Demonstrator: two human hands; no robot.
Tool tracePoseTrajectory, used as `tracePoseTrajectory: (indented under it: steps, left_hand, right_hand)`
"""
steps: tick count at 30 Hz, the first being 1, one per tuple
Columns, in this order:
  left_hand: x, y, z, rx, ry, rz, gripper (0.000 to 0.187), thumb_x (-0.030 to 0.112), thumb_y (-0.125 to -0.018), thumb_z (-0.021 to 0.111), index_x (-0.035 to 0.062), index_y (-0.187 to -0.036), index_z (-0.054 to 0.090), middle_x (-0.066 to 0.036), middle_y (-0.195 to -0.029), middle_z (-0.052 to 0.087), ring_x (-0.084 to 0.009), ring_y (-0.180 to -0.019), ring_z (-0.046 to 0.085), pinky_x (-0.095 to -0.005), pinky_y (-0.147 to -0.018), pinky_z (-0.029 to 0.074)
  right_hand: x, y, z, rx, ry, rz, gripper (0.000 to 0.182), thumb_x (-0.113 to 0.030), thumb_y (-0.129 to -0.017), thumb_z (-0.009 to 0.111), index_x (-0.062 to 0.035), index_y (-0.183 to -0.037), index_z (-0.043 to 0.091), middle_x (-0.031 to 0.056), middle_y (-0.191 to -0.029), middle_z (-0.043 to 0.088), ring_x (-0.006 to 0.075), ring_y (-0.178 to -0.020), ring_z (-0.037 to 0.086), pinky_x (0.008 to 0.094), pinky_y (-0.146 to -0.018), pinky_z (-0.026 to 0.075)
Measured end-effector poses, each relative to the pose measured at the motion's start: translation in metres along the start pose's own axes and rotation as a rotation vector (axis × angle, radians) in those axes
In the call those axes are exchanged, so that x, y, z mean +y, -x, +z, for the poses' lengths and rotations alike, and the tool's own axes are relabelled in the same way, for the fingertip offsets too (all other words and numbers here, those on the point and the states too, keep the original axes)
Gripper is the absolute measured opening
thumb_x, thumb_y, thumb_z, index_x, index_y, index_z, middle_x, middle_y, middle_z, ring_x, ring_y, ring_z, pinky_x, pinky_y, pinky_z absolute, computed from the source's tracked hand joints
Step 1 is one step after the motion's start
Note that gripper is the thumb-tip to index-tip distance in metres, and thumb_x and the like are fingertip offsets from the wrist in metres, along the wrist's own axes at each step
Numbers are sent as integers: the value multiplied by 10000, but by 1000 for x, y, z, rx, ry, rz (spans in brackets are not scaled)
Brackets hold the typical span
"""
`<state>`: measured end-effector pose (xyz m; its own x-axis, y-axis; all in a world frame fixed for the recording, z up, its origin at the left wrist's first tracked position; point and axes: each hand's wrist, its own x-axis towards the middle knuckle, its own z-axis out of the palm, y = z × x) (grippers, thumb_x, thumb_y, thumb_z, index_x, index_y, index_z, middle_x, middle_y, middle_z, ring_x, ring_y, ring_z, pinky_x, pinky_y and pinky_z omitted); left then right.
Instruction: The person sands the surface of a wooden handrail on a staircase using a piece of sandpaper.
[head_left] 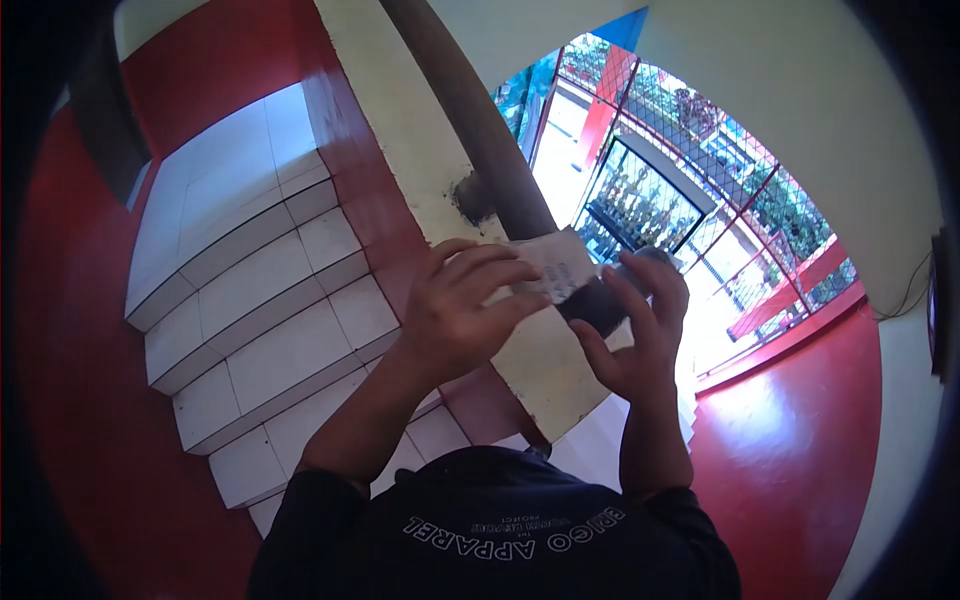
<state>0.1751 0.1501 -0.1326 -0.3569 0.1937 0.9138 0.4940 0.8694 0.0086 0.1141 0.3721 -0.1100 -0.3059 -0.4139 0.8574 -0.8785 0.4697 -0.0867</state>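
Note:
My left hand [460,310] has its fingers curled on a white, paper-like piece [562,266] with faint printing on it. Just beyond that piece is a dark rounded object [597,308], partly covered by the paper and by my right hand [645,330]. The right thumb and fingers curve around this dark object, with the fingertips near the paper's right edge. It lies in line with the lower end of a thick brown handrail [490,145]; whether it is part of the rail I cannot tell.
White tiled steps [290,310] rise on the left, bordered by a red wall [210,60]. The handrail runs along a cream low wall [410,150]. Behind my right hand stands a barred window [690,170] with plants outside. A glossy red surface [780,450] lies to the right.

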Motion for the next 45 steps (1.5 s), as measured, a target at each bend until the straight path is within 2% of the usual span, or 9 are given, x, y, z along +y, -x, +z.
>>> tracePoseTrajectory:
  steps: [4,14,17,23,29,35,39,43,45]
  left_hand:
    - [7,-4,16,-39,-80,152,147,164,-811,699,203,-942,754,23,-1055,698,-164,-1101,660,-440,-1016,428]
    - [3,-16,21,53,-76,250,166,158,-790,784,229,-940,773,48,-1024,741,-160,-1100,677,-445,-1034,427]
    - [-1,-13,19,87,-19,205,203,153,-771,815,231,-953,767,34,-1017,746,-157,-1087,682,-444,-1018,435]
    - [-12,-11,20,106,100,38,256,75,-716,860,156,-934,750,-21,-972,755,-176,-939,717,-395,-903,484]
    - [-21,-5,24,118,247,-59,296,23,-704,865,87,-963,737,-52,-972,753,-199,-864,712,-348,-788,512]
    - [-9,-7,27,91,266,-147,409,66,-686,879,106,-1064,727,-77,-1079,737,-246,-960,698,-373,-819,505]
    - [3,-3,32,-9,298,-63,385,147,-719,870,144,-1077,728,-55,-1120,729,-245,-1039,678,-417,-878,491]
    - [33,-20,48,-106,362,34,333,219,-758,854,175,-1067,739,-30,-1164,719,-243,-1098,655,-443,-929,468]
    - [50,-30,63,-154,409,-9,296,258,-780,848,190,-1051,752,-36,-1222,704,-274,-1177,637,-475,-1021,442]
  right_hand:
    - [19,3,11,-26,157,-137,211,-152,-739,816,-136,-937,743,57,-1216,647,305,-1228,543,568,-1125,328]
    - [27,1,7,-39,49,-41,344,-102,-727,790,-148,-1062,728,97,-1347,595,323,-1286,529,570,-1133,324]
    - [40,5,13,55,30,-70,333,-88,-723,796,-143,-1043,723,107,-1335,608,329,-1279,541,574,-1122,340]
    - [31,3,19,185,-157,-77,261,-60,-732,808,-97,-966,700,99,-1089,724,336,-1129,651,553,-1085,398]
    - [22,10,26,109,-368,-47,271,88,-745,767,-59,-953,676,98,-899,729,265,-845,704,382,-780,557]
    - [33,17,18,216,-419,-24,299,115,-756,717,-27,-1008,644,147,-924,714,224,-758,688,312,-643,540]
    - [66,17,8,352,-398,-33,290,133,-808,655,4,-1066,626,189,-968,706,239,-852,705,312,-740,557]
    - [117,-16,3,68,-376,125,306,47,-935,633,29,-1233,569,133,-1098,661,212,-1033,663,333,-901,537]
    - [144,-51,21,-29,-593,264,297,-21,-948,615,-19,-1244,591,135,-1103,718,187,-982,707,325,-836,555]
